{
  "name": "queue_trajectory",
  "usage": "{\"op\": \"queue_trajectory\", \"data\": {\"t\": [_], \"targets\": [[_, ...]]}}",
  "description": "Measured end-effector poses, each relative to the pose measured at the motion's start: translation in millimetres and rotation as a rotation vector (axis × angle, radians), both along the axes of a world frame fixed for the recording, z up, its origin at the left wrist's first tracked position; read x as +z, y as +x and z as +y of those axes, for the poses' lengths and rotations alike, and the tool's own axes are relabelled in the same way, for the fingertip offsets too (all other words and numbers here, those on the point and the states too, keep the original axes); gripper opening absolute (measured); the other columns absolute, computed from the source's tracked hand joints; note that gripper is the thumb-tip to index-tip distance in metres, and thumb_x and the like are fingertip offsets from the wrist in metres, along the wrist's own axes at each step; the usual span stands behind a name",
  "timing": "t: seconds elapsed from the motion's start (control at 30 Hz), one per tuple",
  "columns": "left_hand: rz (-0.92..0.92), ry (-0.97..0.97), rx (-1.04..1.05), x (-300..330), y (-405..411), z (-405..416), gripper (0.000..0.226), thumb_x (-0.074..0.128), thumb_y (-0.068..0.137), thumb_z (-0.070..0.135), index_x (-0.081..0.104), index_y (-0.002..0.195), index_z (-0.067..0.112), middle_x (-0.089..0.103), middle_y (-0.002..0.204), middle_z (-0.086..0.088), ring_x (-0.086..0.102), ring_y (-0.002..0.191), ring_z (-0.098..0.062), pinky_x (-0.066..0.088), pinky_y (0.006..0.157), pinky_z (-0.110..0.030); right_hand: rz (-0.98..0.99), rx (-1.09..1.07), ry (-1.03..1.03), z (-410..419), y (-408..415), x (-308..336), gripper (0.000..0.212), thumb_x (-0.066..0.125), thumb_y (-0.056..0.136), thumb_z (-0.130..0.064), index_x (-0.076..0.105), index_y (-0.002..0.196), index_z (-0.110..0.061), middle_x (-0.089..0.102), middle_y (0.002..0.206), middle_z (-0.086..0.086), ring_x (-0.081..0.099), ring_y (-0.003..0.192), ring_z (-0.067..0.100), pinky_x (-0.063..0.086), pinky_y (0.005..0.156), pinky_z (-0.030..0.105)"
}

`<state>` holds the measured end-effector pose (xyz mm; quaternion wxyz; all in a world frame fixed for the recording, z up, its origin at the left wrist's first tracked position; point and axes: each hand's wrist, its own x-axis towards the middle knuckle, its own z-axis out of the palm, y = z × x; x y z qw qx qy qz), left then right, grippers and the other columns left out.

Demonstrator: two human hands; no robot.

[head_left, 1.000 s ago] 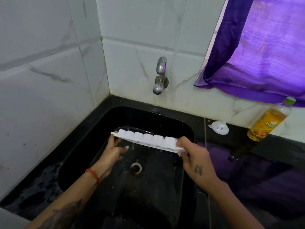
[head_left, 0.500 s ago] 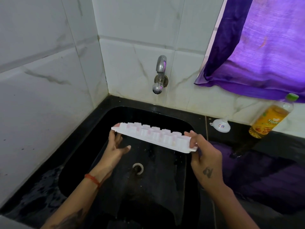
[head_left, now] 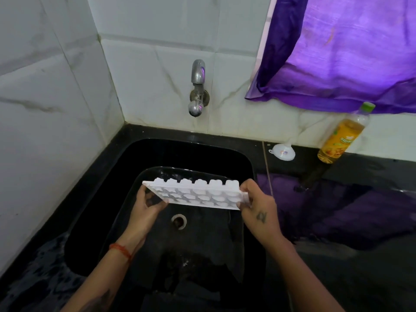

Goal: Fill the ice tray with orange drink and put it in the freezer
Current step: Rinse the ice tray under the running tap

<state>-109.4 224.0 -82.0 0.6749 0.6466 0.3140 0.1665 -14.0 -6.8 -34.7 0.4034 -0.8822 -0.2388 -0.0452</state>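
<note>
Over the black sink [head_left: 112, 199], both hands (left [head_left: 147, 207], right [head_left: 258, 210]) grip the white ice tray [head_left: 198, 194].

Home kitchen: black sink [head_left: 135, 158], wall tap [head_left: 197, 86], tiles.

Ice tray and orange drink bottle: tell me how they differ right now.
The ice tray is white, flat and wide; the orange drink bottle is tall, clear and holds orange liquid. The ice tray is held tilted over the sink, with the left hand and right hand gripping its ends; the orange drink bottle stands untouched on the counter by the wall. The orange drink bottle has a green cap; the ice tray has open cells. Both look plastic.
</note>
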Motion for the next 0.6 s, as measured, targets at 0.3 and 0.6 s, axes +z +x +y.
{"op": "queue_trajectory", "data": {"t": [0.3, 0.6], "targets": [[0.165, 0.268, -0.04, 31.3, 10.6, -41.9, 0.039, 0.066, 0.084, 0.016, 0.055, 0.121, 0.014, 0.062, 0.095, 0.003, 0.062, 0.092, -0.022, 0.051, 0.077, -0.037, 0.471, -0.07, 0.2, -76.7, 32.2, 11.3, 0.029, 0.075, 0.075, -0.021, 0.054, 0.09, -0.034, 0.066, 0.088, -0.008, 0.066, 0.083, 0.01, 0.058, 0.072, 0.033], [0.239, 0.3, -0.23, 42.0, 52.8, -193.7, 0.044, 0.072, 0.08, 0.017, 0.056, 0.12, 0.018, 0.064, 0.095, -0.011, 0.064, 0.089, -0.026, 0.056, 0.076, -0.046, 0.655, -0.174, 0.198, -259.4, 74.2, 2.1, 0.03, 0.077, 0.073, -0.014, 0.065, 0.1, -0.02, 0.072, 0.087, 0.003, 0.071, 0.077, 0.015, 0.056, 0.054, 0.026]]}}
